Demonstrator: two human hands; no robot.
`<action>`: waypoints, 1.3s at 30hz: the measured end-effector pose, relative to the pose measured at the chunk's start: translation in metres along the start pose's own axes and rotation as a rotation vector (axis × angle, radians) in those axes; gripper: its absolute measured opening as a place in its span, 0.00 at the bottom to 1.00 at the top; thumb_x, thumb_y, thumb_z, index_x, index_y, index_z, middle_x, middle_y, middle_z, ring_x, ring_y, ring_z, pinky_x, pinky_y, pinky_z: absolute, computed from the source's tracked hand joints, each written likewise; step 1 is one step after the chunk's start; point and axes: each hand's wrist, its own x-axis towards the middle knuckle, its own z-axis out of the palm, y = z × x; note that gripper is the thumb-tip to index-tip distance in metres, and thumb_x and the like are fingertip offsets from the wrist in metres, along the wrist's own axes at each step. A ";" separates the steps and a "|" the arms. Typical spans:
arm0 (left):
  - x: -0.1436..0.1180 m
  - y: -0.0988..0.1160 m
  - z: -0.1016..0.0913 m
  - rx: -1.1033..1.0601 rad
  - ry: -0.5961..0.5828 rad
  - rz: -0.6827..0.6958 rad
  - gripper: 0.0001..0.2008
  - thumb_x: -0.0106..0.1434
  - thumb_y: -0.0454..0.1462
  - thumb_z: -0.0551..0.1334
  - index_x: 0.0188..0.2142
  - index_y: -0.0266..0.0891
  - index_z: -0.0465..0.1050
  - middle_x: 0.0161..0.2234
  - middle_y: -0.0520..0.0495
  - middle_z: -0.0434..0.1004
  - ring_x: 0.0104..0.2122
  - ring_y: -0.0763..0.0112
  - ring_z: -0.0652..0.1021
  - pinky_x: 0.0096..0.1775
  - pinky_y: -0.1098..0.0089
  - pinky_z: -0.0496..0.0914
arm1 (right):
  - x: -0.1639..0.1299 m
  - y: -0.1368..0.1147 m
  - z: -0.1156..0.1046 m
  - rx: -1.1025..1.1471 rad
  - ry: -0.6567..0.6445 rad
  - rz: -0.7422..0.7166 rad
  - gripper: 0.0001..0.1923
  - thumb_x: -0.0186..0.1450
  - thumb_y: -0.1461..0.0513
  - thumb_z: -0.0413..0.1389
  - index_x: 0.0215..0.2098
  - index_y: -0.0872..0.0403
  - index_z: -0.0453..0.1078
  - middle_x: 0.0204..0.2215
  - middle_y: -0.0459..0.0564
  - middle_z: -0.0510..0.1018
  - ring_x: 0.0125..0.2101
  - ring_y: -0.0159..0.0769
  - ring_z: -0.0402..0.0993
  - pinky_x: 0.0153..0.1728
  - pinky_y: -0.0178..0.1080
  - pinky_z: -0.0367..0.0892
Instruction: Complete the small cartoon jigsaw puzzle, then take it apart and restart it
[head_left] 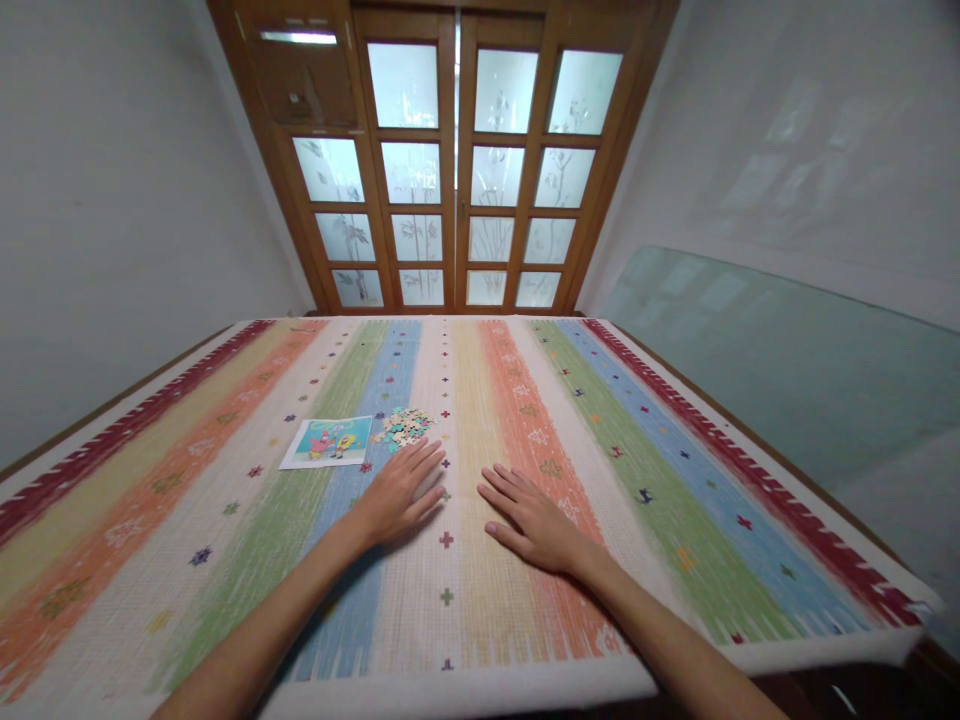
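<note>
Multicoloured puzzle pieces [403, 426] just beyond left hand [401, 492].

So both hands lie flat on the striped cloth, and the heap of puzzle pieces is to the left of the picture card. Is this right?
Not quite. In the head view the heap of puzzle pieces lies to the right of the picture card, not the left. Both the left hand and right hand do lie flat on the striped cloth.

Picture card [327, 441] left of puzzle pieces [404, 425] — both on cloth [675, 480], beyond hands.

Soft, dim daylight enters through the frosted door panes [450, 180]; wide-angle edges bend and blur.
</note>
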 end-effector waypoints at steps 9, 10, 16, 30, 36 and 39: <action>0.031 -0.023 -0.021 0.082 0.114 -0.082 0.27 0.75 0.47 0.51 0.69 0.40 0.58 0.71 0.40 0.58 0.70 0.52 0.59 0.69 0.47 0.55 | 0.001 -0.001 -0.002 -0.012 -0.014 0.007 0.30 0.76 0.50 0.50 0.71 0.54 0.60 0.71 0.59 0.57 0.71 0.51 0.50 0.69 0.61 0.51; 0.035 -0.028 -0.018 0.085 0.117 -0.129 0.28 0.75 0.48 0.50 0.70 0.39 0.57 0.71 0.39 0.57 0.71 0.52 0.58 0.69 0.47 0.55 | 0.001 0.000 -0.002 -0.013 -0.018 0.007 0.30 0.76 0.50 0.50 0.71 0.54 0.60 0.71 0.60 0.57 0.71 0.52 0.51 0.69 0.61 0.51; 0.049 -0.058 0.009 0.120 -0.016 -0.389 0.34 0.73 0.50 0.52 0.71 0.33 0.52 0.72 0.32 0.51 0.72 0.43 0.52 0.68 0.42 0.50 | 0.001 0.001 0.000 -0.007 -0.005 0.001 0.30 0.75 0.51 0.50 0.71 0.53 0.60 0.71 0.59 0.58 0.71 0.52 0.51 0.69 0.62 0.52; 0.061 -0.084 0.018 0.133 -0.111 -0.416 0.34 0.73 0.55 0.50 0.70 0.39 0.57 0.72 0.35 0.54 0.72 0.42 0.53 0.67 0.39 0.48 | 0.002 -0.002 -0.002 -0.017 -0.015 0.013 0.30 0.76 0.50 0.50 0.71 0.53 0.60 0.71 0.58 0.59 0.71 0.51 0.52 0.69 0.60 0.52; 0.064 -0.083 0.016 0.133 -0.138 -0.397 0.34 0.73 0.54 0.50 0.71 0.39 0.57 0.72 0.37 0.53 0.72 0.43 0.53 0.67 0.41 0.50 | 0.003 -0.003 -0.005 -0.028 -0.040 0.026 0.30 0.75 0.50 0.50 0.70 0.55 0.61 0.71 0.58 0.58 0.71 0.51 0.52 0.69 0.60 0.52; 0.067 -0.082 0.017 0.135 -0.152 -0.388 0.34 0.73 0.54 0.50 0.71 0.37 0.56 0.72 0.36 0.53 0.72 0.42 0.53 0.67 0.40 0.50 | 0.002 -0.003 -0.004 -0.022 -0.035 0.025 0.30 0.75 0.51 0.51 0.70 0.55 0.61 0.71 0.59 0.58 0.71 0.52 0.52 0.69 0.60 0.52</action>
